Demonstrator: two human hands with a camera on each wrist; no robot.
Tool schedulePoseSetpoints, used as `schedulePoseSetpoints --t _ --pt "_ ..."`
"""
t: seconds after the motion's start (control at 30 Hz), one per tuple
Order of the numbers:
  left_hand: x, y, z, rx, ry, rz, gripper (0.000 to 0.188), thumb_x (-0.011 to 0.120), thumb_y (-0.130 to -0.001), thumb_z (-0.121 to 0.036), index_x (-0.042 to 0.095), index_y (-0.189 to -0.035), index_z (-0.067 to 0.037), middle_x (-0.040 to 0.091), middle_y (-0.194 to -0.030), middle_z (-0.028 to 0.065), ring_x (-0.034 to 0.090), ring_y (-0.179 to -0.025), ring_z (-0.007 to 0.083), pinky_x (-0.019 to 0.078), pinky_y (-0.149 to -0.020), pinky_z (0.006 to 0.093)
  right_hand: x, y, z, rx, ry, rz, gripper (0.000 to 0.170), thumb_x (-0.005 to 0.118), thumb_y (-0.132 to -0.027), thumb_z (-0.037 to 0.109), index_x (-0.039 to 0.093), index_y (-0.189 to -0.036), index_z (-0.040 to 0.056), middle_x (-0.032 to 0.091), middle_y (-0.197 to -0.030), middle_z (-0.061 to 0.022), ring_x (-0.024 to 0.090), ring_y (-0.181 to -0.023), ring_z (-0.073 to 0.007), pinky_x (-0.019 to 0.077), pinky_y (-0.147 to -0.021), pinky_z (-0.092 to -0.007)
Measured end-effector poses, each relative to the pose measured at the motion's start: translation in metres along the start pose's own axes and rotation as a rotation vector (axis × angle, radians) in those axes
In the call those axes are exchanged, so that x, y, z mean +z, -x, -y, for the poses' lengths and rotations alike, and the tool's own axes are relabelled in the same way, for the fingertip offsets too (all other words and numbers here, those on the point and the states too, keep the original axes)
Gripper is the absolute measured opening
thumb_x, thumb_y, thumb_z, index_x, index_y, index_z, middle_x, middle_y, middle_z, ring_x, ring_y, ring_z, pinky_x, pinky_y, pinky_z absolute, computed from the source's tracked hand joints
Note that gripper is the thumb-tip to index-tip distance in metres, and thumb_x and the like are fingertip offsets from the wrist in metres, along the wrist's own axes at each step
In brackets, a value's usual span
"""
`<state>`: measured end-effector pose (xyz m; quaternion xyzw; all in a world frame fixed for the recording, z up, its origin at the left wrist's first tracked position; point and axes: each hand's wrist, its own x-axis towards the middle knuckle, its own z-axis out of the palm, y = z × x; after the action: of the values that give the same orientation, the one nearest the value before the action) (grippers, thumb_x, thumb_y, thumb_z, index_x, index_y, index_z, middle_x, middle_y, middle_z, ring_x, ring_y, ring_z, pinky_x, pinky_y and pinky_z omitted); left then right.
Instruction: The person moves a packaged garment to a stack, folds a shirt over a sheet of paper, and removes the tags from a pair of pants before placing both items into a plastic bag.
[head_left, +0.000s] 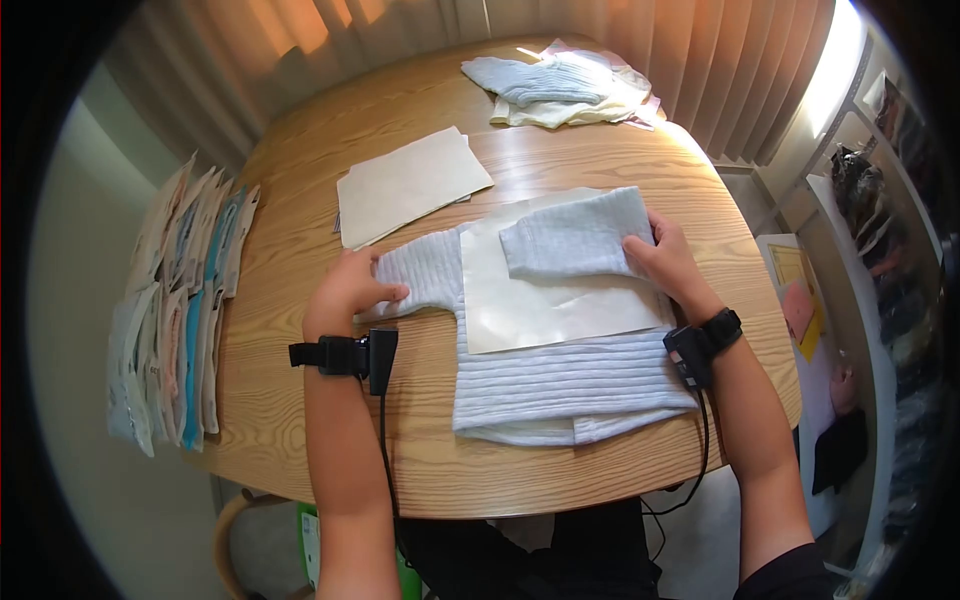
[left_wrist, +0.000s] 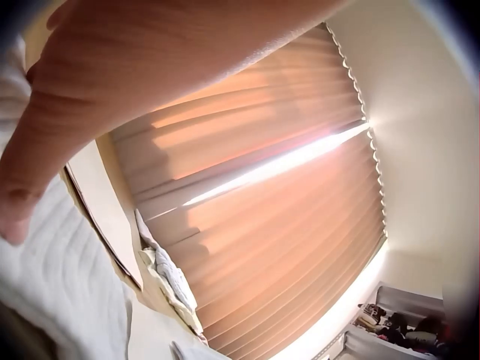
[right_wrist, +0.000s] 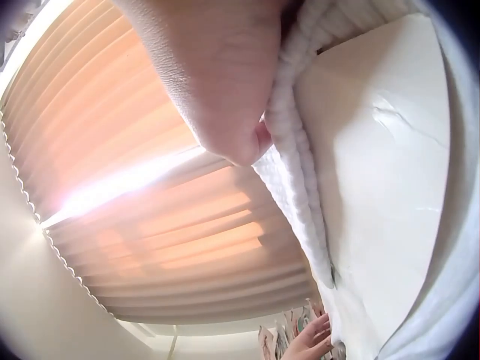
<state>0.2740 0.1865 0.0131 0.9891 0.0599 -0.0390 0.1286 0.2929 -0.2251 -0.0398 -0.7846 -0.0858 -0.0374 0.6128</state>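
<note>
A light grey-blue ribbed sweater (head_left: 570, 390) lies on the wooden table, with a cream sheet of paper (head_left: 560, 310) on its upper part. Its right-side sleeve is folded inward across the sheet, while the other sleeve stretches out to the left. My left hand (head_left: 348, 285) pinches that outstretched sleeve near its cuff, thumb (left_wrist: 19, 202) on top and the other fingers mostly hidden. At the folded side, my right hand (head_left: 675, 262) pinches the sweater's edge between thumb and fingers. In the right wrist view the knit edge (right_wrist: 300, 172) runs along beside the sheet.
Several more cream sheets (head_left: 415, 185) lie stacked behind the left sleeve. Crumpled knit garments (head_left: 560, 85) are heaped at the far edge. Packed garments (head_left: 180, 310) stand in a row on the left. Shelves (head_left: 850, 230) line the right, and pleated curtains (head_left: 400, 40) hang behind.
</note>
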Motion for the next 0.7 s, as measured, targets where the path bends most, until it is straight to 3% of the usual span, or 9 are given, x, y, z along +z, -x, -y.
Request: schedulePoseSetpoints --t 0.1,0.17,0.2,0.27,0.33,0.43,0.53,0.57,0.7 --pt "-0.008 -0.001 -0.005 -0.016 0.012 0.102 0.066 0.088 -0.067 -0.031 0.064 -0.121 0.0 0.071 -0.102 0.0179 0.068 -0.093 0.0295 0.0532 -0.082 0.0363 -0.001 -0.001 -0.003 -0.04 0.042 -0.004 0.032 0.062 -0.082 0.009 0.063 -0.11 -0.005 0.066 -0.09 -0.0059 0.058 -0.079 -0.0111 0.0495 -0.072 -0.0275" --pt "-0.014 -0.003 -0.008 0.027 0.292 0.265 0.056 0.082 -0.077 -0.029 0.064 -0.121 0.001 0.07 -0.095 0.01 0.066 -0.087 0.0201 0.0533 -0.08 0.034 -0.001 -0.002 -0.005 -0.029 0.022 0.005 0.032 0.062 -0.082 0.009 0.063 -0.11 -0.0051 0.066 -0.089 -0.0058 0.058 -0.079 -0.0108 0.0494 -0.072 -0.0273" --pt "-0.021 0.002 -0.014 0.026 0.292 0.264 0.056 0.082 -0.077 -0.029 0.064 -0.121 0.001 0.07 -0.095 0.01 0.066 -0.087 0.0201 0.0533 -0.08 0.034 -0.001 -0.002 -0.005 -0.015 0.001 0.01 0.032 0.062 -0.082 0.009 0.063 -0.11 -0.0051 0.065 -0.089 -0.0056 0.058 -0.079 -0.0106 0.0493 -0.072 -0.0271" --pt "-0.036 0.015 -0.036 0.038 0.704 0.236 0.05 0.078 -0.083 -0.032 0.065 -0.118 0.001 0.069 -0.091 0.0039 0.063 -0.076 0.0143 0.0524 -0.074 0.0325 -0.001 -0.002 -0.004 -0.023 0.001 0.012 0.032 0.062 -0.082 0.009 0.063 -0.11 -0.0053 0.065 -0.09 -0.0056 0.058 -0.079 -0.0106 0.0492 -0.072 -0.0269" --pt "-0.031 0.017 -0.046 0.049 0.842 0.305 0.046 0.068 -0.093 -0.036 0.064 -0.119 0.001 0.067 -0.097 0.0024 0.062 -0.084 0.0114 0.051 -0.079 0.0319 -0.001 -0.002 -0.004 -0.029 0.001 0.014 0.032 0.062 -0.082 0.008 0.063 -0.11 -0.0054 0.065 -0.09 -0.0055 0.058 -0.079 -0.0106 0.0491 -0.072 -0.0268" --pt "-0.021 0.012 -0.057 0.218 1.279 0.493 0.057 0.053 -0.101 -0.046 0.051 -0.137 -0.002 0.059 -0.127 0.0149 0.055 -0.118 0.0187 0.0427 -0.103 0.0327 -0.001 -0.001 -0.002 -0.049 -0.016 0.025 0.031 0.062 -0.082 0.008 0.063 -0.11 -0.0054 0.065 -0.092 -0.0054 0.058 -0.08 -0.011 0.0492 -0.073 -0.0269" --pt "-0.014 0.021 -0.076 0.327 1.356 0.403 0.061 0.049 -0.103 -0.04 0.035 -0.147 0.0 0.055 -0.136 0.0209 0.053 -0.127 0.0257 0.0436 -0.106 0.0371 -0.001 0.0 0.0 -0.025 -0.046 0.058 0.03 0.062 -0.083 0.008 0.063 -0.11 -0.0054 0.065 -0.093 -0.0054 0.058 -0.08 -0.011 0.0492 -0.073 -0.0267" --pt "-0.01 0.016 -0.074 0.344 1.21 0.352 0.07 0.057 -0.099 -0.039 0.028 -0.151 -0.002 0.05 -0.141 0.023 0.045 -0.136 0.0278 0.0402 -0.11 0.0371 -0.001 -0.001 -0.002 -0.047 -0.031 0.048 0.03 0.062 -0.083 0.008 0.063 -0.109 -0.0053 0.065 -0.092 -0.0053 0.058 -0.08 -0.0108 0.049 -0.073 -0.0265" --pt "0.004 0.008 -0.069 0.329 0.853 0.135 0.073 0.07 -0.092 -0.032 0.035 -0.149 -0.004 0.051 -0.141 0.0199 0.045 -0.136 0.0265 0.0392 -0.11 0.0378 -0.001 -0.002 -0.005 -0.058 -0.032 0.049 0.03 0.062 -0.082 0.008 0.063 -0.109 -0.0048 0.065 -0.092 -0.0051 0.057 -0.08 -0.0105 0.0484 -0.073 -0.026"
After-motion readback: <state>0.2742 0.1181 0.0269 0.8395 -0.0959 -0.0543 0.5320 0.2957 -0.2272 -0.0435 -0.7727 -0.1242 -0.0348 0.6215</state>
